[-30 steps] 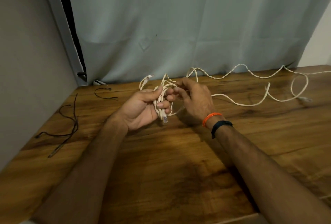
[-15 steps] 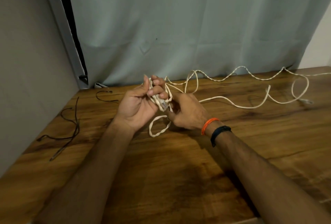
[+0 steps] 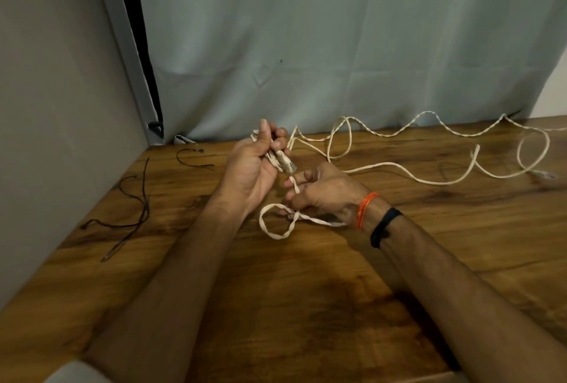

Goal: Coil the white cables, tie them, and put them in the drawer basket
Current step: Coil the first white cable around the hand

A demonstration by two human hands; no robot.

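Fingers [image 3: 277,140] of the left hand [image 3: 251,168]: curled round a small bundle of white twisted cable [image 3: 383,165], its clear plug end poking out below them. Fingers of the right hand [image 3: 325,192]: pinching the next stretch of the same cable, a loose loop hanging from them onto the brown wooden desk [image 3: 276,306]. Remainder of cable: trailing in bends across the desk's far right. Thin black cords [image 3: 135,214]: far left, well apart. Drawer basket: not in view. Step in hand, by judgement: coiling, early. Next: carry the loop to the bundle, then draw in more slack.
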